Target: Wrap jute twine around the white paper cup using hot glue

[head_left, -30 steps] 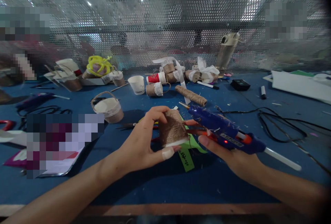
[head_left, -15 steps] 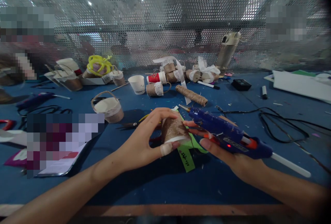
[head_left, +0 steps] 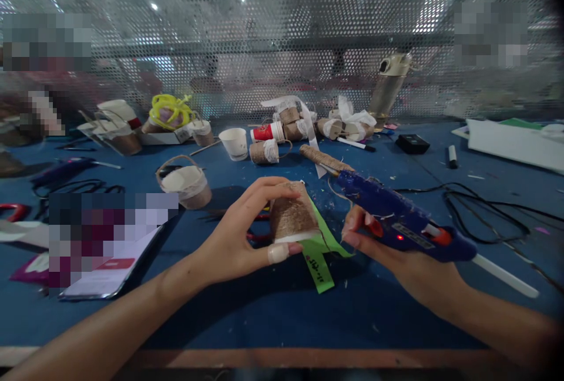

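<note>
My left hand [head_left: 247,228] is closed round a paper cup [head_left: 293,213] wrapped in brown twine, its white rim turned down toward me. In my right hand [head_left: 392,258] is a blue hot glue gun [head_left: 388,208] with a lit red light and a white glue stick out of its back. Its nozzle points up and left, apart from the cup. A loose strand of twine runs from the cup toward my right fingertips. Under the cup lies a green paper strip [head_left: 320,272] with handwriting. Scissors [head_left: 259,237] show partly behind my left hand.
A twine roll [head_left: 326,159] lies beyond the glue gun. Twine-wrapped cups, a white paper cup [head_left: 233,143] and a twine-handled bucket [head_left: 187,186] stand farther back. A black cord [head_left: 480,231] loops at right; a phone [head_left: 118,269] lies at left. Perforated metal panels rise behind.
My right hand has moved right, away from the cup, taking the glue gun along. The cup in my left hand has shifted slightly left and turned a little.
</note>
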